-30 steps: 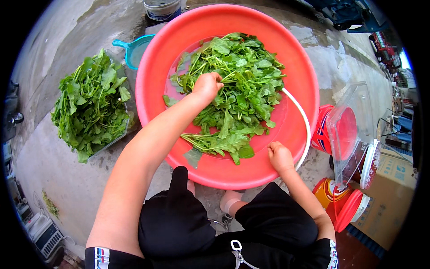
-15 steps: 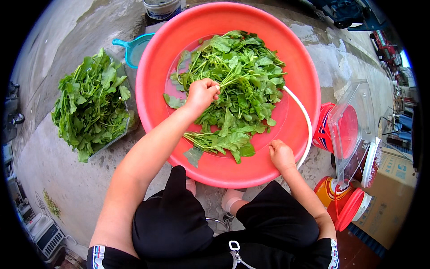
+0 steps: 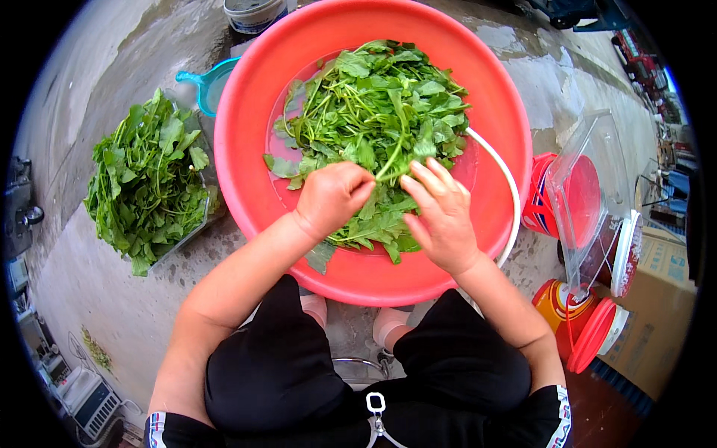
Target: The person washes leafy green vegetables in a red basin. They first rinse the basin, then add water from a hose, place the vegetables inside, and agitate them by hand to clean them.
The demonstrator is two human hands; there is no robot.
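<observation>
Over a large red basin (image 3: 499, 104), my left hand (image 3: 332, 198) is closed in a pinch on the stem end of a leafy green sprig (image 3: 393, 153). Close beside the sprig is my right hand (image 3: 442, 216), its fingers spread and the thumb held apart; whether its fingertips touch the leaves I cannot tell. A heap of leafy greens (image 3: 351, 97) fills the middle of the basin, with a little water around it. More loose leaves (image 3: 366, 231) lie below my hands, partly hidden by them.
To the left, a clear container holds piled greens (image 3: 146, 187). A teal dipper (image 3: 215, 84) rests against the basin. From the basin's right side runs a white hose (image 3: 508, 175). Beyond it stand a red bucket (image 3: 539, 190), a clear plastic lid (image 3: 586, 179) and a cardboard box (image 3: 650, 313).
My right hand has come up from the basin's near right side to the sprig, and its fingers have spread. My left hand has moved slightly toward me, still pinching stems.
</observation>
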